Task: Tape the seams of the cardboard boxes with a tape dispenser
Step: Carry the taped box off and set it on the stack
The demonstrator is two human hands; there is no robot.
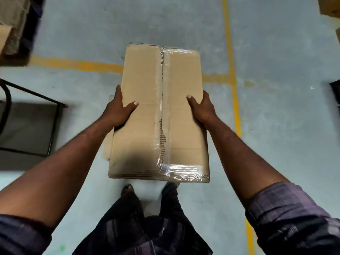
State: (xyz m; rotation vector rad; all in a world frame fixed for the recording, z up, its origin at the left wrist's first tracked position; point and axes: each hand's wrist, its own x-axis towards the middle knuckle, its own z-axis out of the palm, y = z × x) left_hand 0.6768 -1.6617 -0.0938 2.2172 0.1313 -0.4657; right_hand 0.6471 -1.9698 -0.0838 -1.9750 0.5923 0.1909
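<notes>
While the left hand (117, 111) and right hand (202, 109) clasp its long sides, the cardboard box (143, 80) points lengthwise away. Yellow floor lines (73, 63) pass beneath.

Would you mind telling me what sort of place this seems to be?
Probably a warehouse or packing area: a grey concrete floor marked with yellow lines, a taped box held above it, and another carton at the top right.

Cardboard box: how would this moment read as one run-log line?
cardboard box: held up | centre seam: taped | left hand: grips left edge | right hand: grips right edge
</notes>
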